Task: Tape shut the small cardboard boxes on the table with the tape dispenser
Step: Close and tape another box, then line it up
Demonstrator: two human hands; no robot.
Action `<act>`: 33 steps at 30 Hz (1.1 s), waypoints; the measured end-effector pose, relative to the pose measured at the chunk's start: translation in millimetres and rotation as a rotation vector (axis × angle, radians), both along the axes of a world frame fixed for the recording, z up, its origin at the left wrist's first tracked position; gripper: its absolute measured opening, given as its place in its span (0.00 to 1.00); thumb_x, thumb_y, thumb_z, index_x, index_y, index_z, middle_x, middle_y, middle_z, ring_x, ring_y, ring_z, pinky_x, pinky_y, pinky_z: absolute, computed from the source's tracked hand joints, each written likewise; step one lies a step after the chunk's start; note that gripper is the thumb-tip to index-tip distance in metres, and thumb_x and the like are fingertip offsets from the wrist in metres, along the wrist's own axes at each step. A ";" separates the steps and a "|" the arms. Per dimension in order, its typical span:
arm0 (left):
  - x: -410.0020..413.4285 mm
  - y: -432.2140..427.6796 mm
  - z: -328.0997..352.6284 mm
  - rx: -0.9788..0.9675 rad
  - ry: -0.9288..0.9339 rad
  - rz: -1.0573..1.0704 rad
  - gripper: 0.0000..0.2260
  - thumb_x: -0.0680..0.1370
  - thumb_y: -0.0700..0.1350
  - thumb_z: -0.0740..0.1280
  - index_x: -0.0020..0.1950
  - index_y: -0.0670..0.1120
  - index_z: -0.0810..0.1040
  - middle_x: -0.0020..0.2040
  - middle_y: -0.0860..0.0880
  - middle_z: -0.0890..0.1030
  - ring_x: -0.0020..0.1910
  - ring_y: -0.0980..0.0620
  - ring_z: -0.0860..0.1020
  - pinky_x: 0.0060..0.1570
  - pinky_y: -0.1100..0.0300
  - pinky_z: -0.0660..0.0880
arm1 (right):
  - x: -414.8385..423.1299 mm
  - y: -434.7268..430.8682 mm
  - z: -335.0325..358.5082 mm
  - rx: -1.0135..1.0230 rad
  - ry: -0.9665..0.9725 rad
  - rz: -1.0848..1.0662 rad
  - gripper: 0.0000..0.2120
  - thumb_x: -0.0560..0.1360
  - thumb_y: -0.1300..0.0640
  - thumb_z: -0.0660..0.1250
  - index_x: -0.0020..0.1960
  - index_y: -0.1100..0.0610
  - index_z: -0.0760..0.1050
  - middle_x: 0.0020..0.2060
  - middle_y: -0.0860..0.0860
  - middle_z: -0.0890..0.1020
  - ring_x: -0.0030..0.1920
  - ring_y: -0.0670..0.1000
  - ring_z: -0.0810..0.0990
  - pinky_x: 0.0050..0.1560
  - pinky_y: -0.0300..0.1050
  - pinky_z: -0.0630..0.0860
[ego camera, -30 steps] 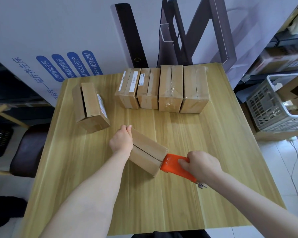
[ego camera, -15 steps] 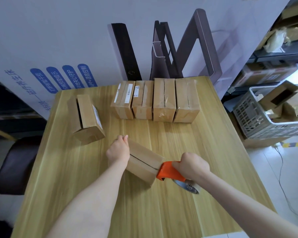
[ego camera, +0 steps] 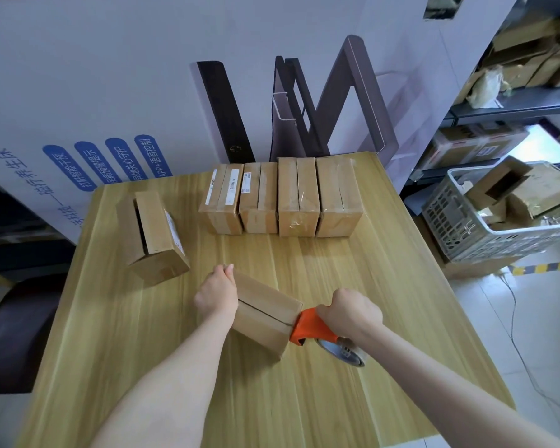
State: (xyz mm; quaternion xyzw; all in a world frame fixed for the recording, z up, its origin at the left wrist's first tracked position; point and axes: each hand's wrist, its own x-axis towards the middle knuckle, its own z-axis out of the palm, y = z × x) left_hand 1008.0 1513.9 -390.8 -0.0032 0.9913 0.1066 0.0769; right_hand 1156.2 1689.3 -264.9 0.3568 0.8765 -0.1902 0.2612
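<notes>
A small cardboard box (ego camera: 267,310) lies at an angle in the middle of the wooden table (ego camera: 385,286), its flap seam facing up. My left hand (ego camera: 216,294) presses against its far left end and holds it. My right hand (ego camera: 353,313) grips the orange tape dispenser (ego camera: 314,328), whose front edge touches the box's near right end. The clear tape roll (ego camera: 345,350) shows below my wrist. Another box (ego camera: 152,236) with an open seam sits at the left. Several boxes (ego camera: 282,197) stand in a row at the table's far edge.
A white plastic basket (ego camera: 459,227) full of cardboard scraps sits on the floor to the right, with shelves behind it. A dark stool (ego camera: 17,334) stands left of the table. Dark metal frames (ego camera: 304,118) lean on the large white carton behind the table.
My right hand has tilted the dispenser up against the box's right end, so the tape roll now shows. The camera view has tipped upward. My left hand stays on the box.
</notes>
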 end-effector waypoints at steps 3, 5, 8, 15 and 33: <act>0.3 -0.2 0.0 0.011 0.006 0.001 0.23 0.83 0.57 0.45 0.57 0.46 0.75 0.46 0.46 0.81 0.43 0.44 0.79 0.37 0.56 0.69 | -0.5 -1.0 0.7 0.004 -0.002 -0.009 0.17 0.77 0.47 0.59 0.34 0.55 0.68 0.29 0.48 0.73 0.28 0.48 0.71 0.28 0.39 0.66; 0.8 -0.6 0.1 0.010 0.007 -0.001 0.23 0.83 0.57 0.45 0.57 0.46 0.75 0.47 0.46 0.81 0.43 0.44 0.79 0.37 0.56 0.69 | 0.3 -1.5 0.7 0.007 -0.002 -0.010 0.17 0.77 0.47 0.59 0.34 0.55 0.67 0.29 0.48 0.73 0.28 0.48 0.71 0.28 0.39 0.66; 1.1 -1.0 0.0 0.011 0.004 -0.003 0.23 0.83 0.57 0.45 0.57 0.46 0.75 0.46 0.46 0.81 0.41 0.45 0.78 0.36 0.56 0.68 | 1.5 -2.8 0.2 0.013 0.002 -0.013 0.17 0.77 0.47 0.59 0.34 0.55 0.67 0.29 0.48 0.73 0.28 0.48 0.70 0.28 0.39 0.65; 2.2 -1.2 0.2 0.008 -0.010 0.006 0.22 0.83 0.56 0.45 0.56 0.45 0.74 0.47 0.46 0.81 0.44 0.43 0.79 0.36 0.56 0.67 | -0.8 -3.5 -0.9 0.012 -0.004 -0.014 0.15 0.77 0.48 0.59 0.35 0.55 0.67 0.30 0.48 0.72 0.28 0.48 0.70 0.28 0.39 0.65; 2.3 -1.6 1.5 0.028 -0.010 0.016 0.23 0.83 0.57 0.46 0.55 0.45 0.74 0.45 0.46 0.80 0.41 0.44 0.78 0.35 0.57 0.69 | -1.0 1.6 -5.2 -0.059 0.005 -0.102 0.14 0.76 0.48 0.60 0.36 0.55 0.69 0.29 0.48 0.73 0.28 0.48 0.72 0.28 0.39 0.66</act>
